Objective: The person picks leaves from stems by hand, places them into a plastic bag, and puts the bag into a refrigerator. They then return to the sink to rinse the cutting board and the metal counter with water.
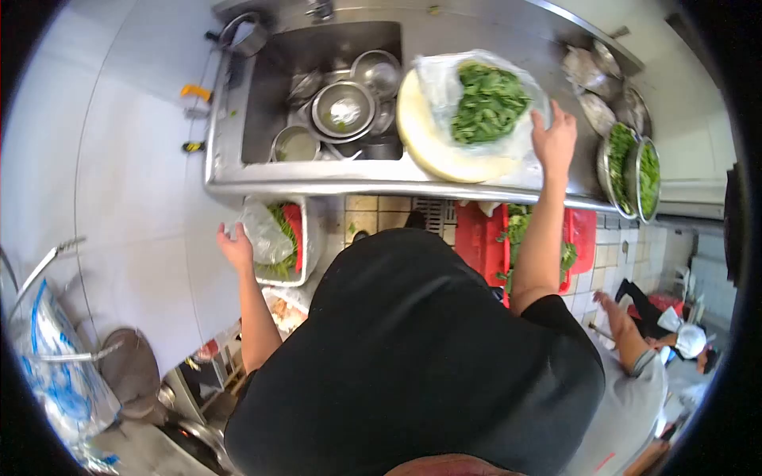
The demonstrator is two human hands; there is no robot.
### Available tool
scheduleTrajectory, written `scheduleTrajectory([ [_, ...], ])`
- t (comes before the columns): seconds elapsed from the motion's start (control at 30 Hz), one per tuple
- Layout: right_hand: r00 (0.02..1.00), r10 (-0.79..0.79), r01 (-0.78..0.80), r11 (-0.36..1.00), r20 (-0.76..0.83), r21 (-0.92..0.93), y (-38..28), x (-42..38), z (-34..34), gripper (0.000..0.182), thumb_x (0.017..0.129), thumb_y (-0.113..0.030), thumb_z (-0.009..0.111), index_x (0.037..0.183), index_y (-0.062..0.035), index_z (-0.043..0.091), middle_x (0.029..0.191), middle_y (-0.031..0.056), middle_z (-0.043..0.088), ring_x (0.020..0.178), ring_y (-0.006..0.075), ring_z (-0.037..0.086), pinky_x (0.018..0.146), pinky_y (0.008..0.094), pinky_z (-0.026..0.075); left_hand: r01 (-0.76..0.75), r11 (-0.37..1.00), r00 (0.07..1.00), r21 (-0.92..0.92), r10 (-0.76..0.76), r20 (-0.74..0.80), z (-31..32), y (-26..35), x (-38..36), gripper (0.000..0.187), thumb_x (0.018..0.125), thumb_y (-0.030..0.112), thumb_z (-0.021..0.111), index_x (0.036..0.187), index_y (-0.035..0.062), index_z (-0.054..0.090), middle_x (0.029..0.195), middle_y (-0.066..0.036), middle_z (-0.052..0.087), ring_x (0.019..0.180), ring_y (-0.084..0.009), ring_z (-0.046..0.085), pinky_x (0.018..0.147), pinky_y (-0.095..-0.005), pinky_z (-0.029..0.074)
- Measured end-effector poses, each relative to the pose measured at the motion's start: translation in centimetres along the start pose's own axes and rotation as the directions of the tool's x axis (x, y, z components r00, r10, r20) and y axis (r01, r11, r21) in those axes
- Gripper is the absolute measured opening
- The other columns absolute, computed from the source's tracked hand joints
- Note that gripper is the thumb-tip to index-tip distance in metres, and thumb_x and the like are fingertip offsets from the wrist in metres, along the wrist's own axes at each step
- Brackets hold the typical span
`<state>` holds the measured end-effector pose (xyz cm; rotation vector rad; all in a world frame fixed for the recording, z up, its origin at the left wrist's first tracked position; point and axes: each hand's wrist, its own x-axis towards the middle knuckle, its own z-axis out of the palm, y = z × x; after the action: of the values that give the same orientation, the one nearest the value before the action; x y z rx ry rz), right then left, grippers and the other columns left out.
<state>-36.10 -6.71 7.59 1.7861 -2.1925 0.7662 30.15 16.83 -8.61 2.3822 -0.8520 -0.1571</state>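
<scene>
Chopped leafy greens [488, 103] lie on a clear plastic bag [438, 91], which is spread over a round pale cutting board [414, 131] on the steel counter. My right hand [556, 139] is at the right edge of the bag, fingers apart, holding nothing; whether it touches the plastic I cannot tell. Off to the left, below the counter's front edge, my left hand [236, 247] is empty with its fingers spread. It is beside a white bin [311, 238] that contains a plastic bag [266, 232], long green vegetables and something red.
Metal bowls [343, 109] fill part of the sink [270, 71]. Two bowls of greens [619, 163] stand at the counter's right end. Red crates [480, 246] with leafy vegetables are below the counter. Other people [643, 373] are at the lower right.
</scene>
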Motion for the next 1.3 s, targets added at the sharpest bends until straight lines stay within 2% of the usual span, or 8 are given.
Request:
scheduleTrajectory([
  [0.17,0.772,0.38,-0.355,0.923,0.51,-0.15,1.8,-0.9,-0.8,0.095,0.075,-0.07,0.065,0.123,0.0116,0.053,0.118,0.0341,0.06,0.114,0.0424,0.059,0.097,0.0445,0.046,-0.217,0.83,0.873,-0.513,0.4,0.278,7.0,21.1,-6.4,0.046,0.093,0.022,0.065,0.13,0.0004,0.051,0.123,-0.014,0.059,0.099,-0.0195,0.062,0.085,-0.0345,0.052],
  [0.23,0.808,0.285,-0.32,0.947,0.515,-0.021,2.2,-1.6,0.2,0.066,0.081,-0.057,0.066,0.097,0.0074,0.063,0.094,0.0312,0.066,0.095,0.0447,0.064,0.084,0.0478,0.05,-0.226,0.756,0.763,-0.614,0.529,0.37,8.6,30.0,-9.0,0.058,0.091,0.024,0.069,0.134,-0.0036,0.044,0.126,-0.016,0.056,0.093,-0.0199,0.064,0.08,-0.0323,0.054],
  [0.4,0.901,0.231,-0.313,0.932,0.367,0.182,1.5,-1.6,-1.3,0.027,0.09,-0.027,0.06,0.095,-0.0011,0.066,0.088,0.0191,0.071,0.078,0.0374,0.067,0.07,0.0464,0.05,-0.308,0.714,0.672,-0.629,0.631,0.387,14.8,43.4,-11.0,0.085,0.08,0.036,0.079,0.14,-0.0048,0.036,0.123,-0.019,0.056,0.084,-0.0218,0.064,0.077,-0.0327,0.052],
  [0.57,0.873,0.236,-0.451,0.058,0.427,0.891,1.2,-0.3,-7.4,0.018,0.092,-0.005,0.05,0.101,0.001,0.064,0.094,0.0078,0.068,0.092,0.0148,0.061,0.089,0.0287,0.045,-0.161,0.642,0.564,-0.75,0.683,0.464,16.8,49.1,-8.6,0.019,0.087,0.018,0.071,0.087,0.0017,0.061,0.078,-0.001,0.064,0.071,-0.0102,0.056,0.066,-0.0256,0.046],
  [0.7,0.932,0.152,-0.299,-0.197,0.33,0.934,0.8,-0.5,-10.8,0.014,0.098,-0.013,0.049,0.103,-0.0022,0.056,0.088,0.0072,0.06,0.083,0.0186,0.058,0.086,0.0356,0.046,0.125,0.324,0.478,-0.938,0.809,0.342,11.4,52.3,-8.2,0.01,0.088,0.008,0.069,0.086,0.0049,0.059,0.074,0.007,0.052,0.067,-0.0028,0.046,0.06,-0.0206,0.039],
  [0.77,0.905,0.202,-0.323,-0.243,0.373,0.915,-0.6,-0.9,-11.0,0.015,0.1,-0.015,0.049,0.105,-0.0027,0.054,0.087,0.0054,0.057,0.08,0.0173,0.055,0.083,0.0351,0.045,0.024,0.387,0.382,-0.922,0.849,0.366,10.3,52.9,-8.0,0.011,0.089,0.009,0.068,0.089,0.0046,0.059,0.075,0.006,0.054,0.068,-0.0029,0.048,0.062,-0.0206,0.04],
  [1.03,0.934,0.356,-0.039,0.056,0.016,0.998,-8.4,-4.6,-18.1,0.06,0.088,-0.011,0.068,0.138,-0.0062,0.037,0.104,0.0041,0.056,0.082,0.0079,0.049,0.07,0.0234,0.04,0.25,0.114,0.134,-0.962,0.979,0.151,2.7,56.5,-8.8,0.011,0.089,0.003,0.066,0.099,0.0014,0.06,0.087,0.0,0.063,0.078,-0.0061,0.056,0.074,-0.0224,0.046],
  [1.3,0.912,0.411,-0.31,0.713,-0.017,0.629,-13.7,-11.0,-18.4,0.06,0.085,-0.014,0.072,0.135,-0.0037,0.042,0.103,0.0066,0.058,0.074,0.0084,0.052,0.066,0.0254,0.045,0.352,-0.1,-0.606,-0.931,0.734,-0.308,0.7,54.8,-19.0,0.021,0.083,0.015,0.072,0.101,0.0051,0.067,0.12,-0.012,0.057,0.113,-0.0264,0.05,0.099,-0.0409,0.039],
])
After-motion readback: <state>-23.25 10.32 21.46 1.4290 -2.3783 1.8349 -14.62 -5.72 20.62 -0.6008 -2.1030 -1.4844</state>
